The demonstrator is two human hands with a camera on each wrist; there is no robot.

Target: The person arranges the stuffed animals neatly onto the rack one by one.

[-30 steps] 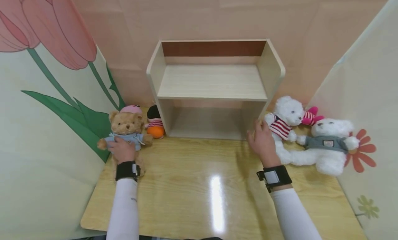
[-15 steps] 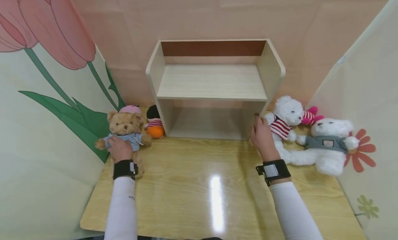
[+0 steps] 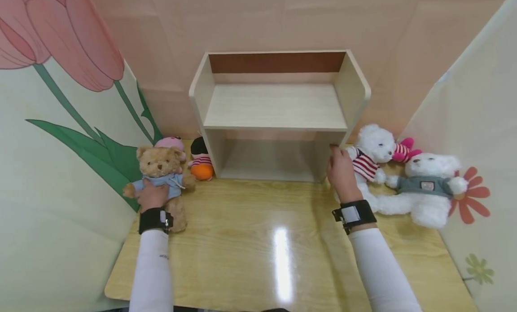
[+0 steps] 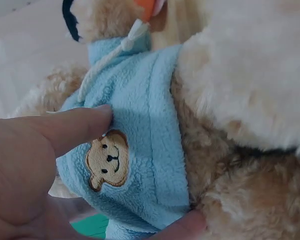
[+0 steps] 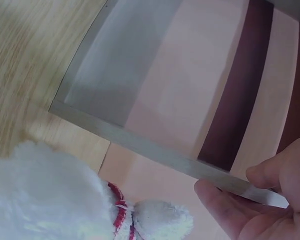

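Left hand (image 3: 152,196): wrapped about the body of the brown bear (image 3: 159,161), gripping it over the pale blue hoodie (image 4: 140,110); the gap between its digits is as wide as the part it holds.
Its fingers, close up: one lies across the hoodie's front beside the bear-face patch (image 4: 110,160), another reaches the hem by the fur.
Brown bear: at the left end of the table (image 3: 242,249), front towards the person, arms out to either side, well apart from the shelf (image 3: 278,105).
Right hand (image 3: 342,173): narrow, pinching the front edge of the shelf's right side panel, with digits on both faces of the board.
Shelf: upright at the back of the table, two levels, pale wood.
Right of the shelf: a white bear in a striped top (image 3: 365,165) sits just beside the right hand; next to it, a white bear in a grey-blue top (image 3: 428,186); a pink striped toy (image 3: 401,151) shows between and behind them.
Left of the shelf: a doll with a black top and orange base (image 3: 201,161) just beside the panel, and a pink toy (image 3: 170,142) partly hidden behind the brown bear's head.
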